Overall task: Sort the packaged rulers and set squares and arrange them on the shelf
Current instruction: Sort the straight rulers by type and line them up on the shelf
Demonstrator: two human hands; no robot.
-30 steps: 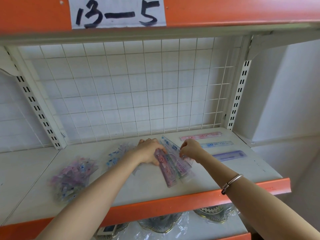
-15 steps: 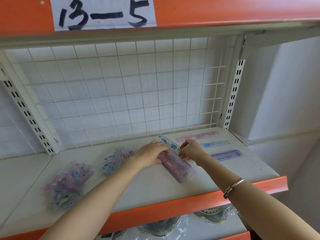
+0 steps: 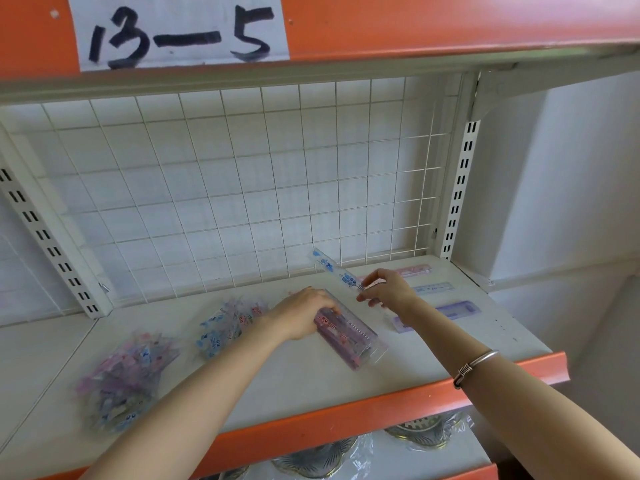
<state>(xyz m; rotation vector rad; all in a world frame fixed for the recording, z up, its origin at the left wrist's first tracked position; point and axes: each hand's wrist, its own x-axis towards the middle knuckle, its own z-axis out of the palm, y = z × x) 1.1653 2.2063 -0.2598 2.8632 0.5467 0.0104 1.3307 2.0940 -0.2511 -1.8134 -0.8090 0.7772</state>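
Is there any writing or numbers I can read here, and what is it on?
"13-5": handwritten in black on the white paper sign taped to the orange edge of the upper shelf.
Print on the rulers and packets: too small and blurred to read.

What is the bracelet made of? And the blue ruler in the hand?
The bracelet looks like silvery metal, shiny, with a wound coil. The blue ruler is probably clear plastic with blue print, in a glossy see-through wrapper.
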